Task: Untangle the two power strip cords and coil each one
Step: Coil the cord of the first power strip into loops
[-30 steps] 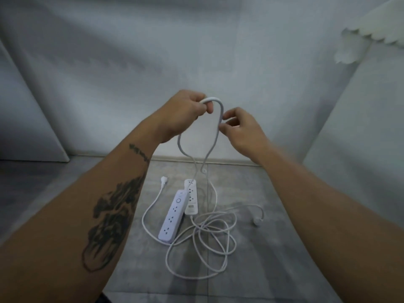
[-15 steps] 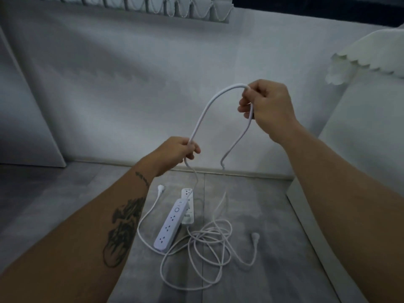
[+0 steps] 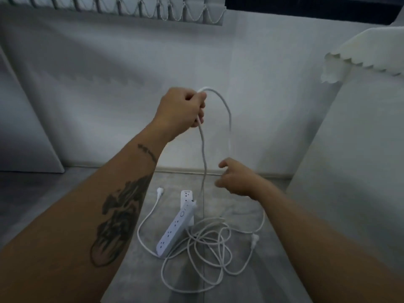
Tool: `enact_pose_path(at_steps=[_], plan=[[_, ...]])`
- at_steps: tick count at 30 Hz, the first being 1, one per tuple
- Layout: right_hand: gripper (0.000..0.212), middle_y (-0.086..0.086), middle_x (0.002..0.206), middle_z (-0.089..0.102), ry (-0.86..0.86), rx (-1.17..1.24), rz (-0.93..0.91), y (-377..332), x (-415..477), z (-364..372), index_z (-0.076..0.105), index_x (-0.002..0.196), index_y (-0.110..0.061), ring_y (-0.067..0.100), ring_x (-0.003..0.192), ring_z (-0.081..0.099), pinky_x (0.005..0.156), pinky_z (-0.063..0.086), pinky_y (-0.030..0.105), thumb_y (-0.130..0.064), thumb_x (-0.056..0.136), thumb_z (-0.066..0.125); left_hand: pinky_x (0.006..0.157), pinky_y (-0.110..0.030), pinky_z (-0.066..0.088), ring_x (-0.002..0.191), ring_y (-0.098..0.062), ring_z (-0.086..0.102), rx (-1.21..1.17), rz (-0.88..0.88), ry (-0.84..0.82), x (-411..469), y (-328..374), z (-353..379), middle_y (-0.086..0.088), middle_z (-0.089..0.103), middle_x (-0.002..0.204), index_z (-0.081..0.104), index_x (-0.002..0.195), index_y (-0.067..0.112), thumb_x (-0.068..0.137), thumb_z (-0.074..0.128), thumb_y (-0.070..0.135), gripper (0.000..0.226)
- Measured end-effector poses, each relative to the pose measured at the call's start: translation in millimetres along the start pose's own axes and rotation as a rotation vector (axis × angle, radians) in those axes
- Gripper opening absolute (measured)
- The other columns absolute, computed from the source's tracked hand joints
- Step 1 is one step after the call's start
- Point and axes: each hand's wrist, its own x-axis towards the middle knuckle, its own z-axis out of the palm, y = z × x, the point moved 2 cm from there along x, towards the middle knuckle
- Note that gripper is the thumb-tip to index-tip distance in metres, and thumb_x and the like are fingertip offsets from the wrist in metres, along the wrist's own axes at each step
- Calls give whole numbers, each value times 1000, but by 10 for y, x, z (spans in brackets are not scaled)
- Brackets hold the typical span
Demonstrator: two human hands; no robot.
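Two white power strips lie side by side on the grey floor: the nearer strip (image 3: pixel 175 230) and, partly hidden behind it, a second strip (image 3: pixel 186 195). Their white cords lie in a tangle (image 3: pixel 209 248) to the right, with one plug (image 3: pixel 159 191) at the left and another plug (image 3: pixel 254 238) at the right. My left hand (image 3: pixel 183 110) is raised and grips the top of a cord loop (image 3: pixel 227 114). One strand drops from it to the nearer strip's far end. My right hand (image 3: pixel 236 178), lower and blurred, has its fingers curled round the loop's other strand.
A white wall with a baseboard (image 3: pixel 240 172) runs behind the floor. White furniture with a scalloped cover (image 3: pixel 360 57) stands at the right, a white panel (image 3: pixel 21 138) at the left. Window blinds (image 3: pixel 131 9) hang at the top.
My left hand rose and now grips the top of the loop. My right hand left the top and dropped down the cord to just above the strips.
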Motion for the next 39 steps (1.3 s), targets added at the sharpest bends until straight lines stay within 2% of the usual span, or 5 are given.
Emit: enact_pose_path(at_steps=[13, 25, 30, 36, 39], plan=[[29, 18, 74, 67, -143, 444, -177, -275, -44, 144, 64, 78, 1, 18, 63, 70, 60, 59, 28, -10, 100, 48, 70, -29, 55, 73, -19, 62, -542, -449, -42, 241, 85, -239, -5, 63, 79, 56, 93, 12, 97, 51, 37, 26], [21, 1, 55, 68, 208, 376, -174, -593, -31, -205, 75, 71, -8, 15, 52, 68, 45, 44, 25, -27, 81, 74, 86, -35, 50, 104, -19, 61, 214, -511, -573, -635, -903, 96, -6, 67, 110, 68, 99, 20, 85, 56, 1, 26], [34, 5, 50, 59, 347, 471, -189, -729, -21, -459, 59, 53, -9, 25, 52, 68, 54, 53, 37, -24, 76, 79, 95, -41, 46, 95, -17, 66, -5, -373, -755, -733, -662, 369, -4, 73, 97, 67, 99, 12, 93, 55, 17, 15], [43, 11, 81, 68, 443, 520, -210, -497, -70, -776, 54, 120, -19, 15, 54, 66, 48, 47, 24, -15, 78, 64, 52, -24, 32, 54, -15, 33, -326, -320, -664, -627, -386, 211, -2, 39, 64, 50, 76, 12, 93, 38, 12, 21], [22, 10, 63, 67, 319, 577, -347, -446, -104, -772, 72, 94, -13, 22, 65, 68, 56, 48, 27, -15, 86, 52, 49, -27, 14, 51, -12, 20, -404, -259, -612, -519, -268, 111, 1, 32, 59, 49, 68, 14, 89, 37, 15, 25]])
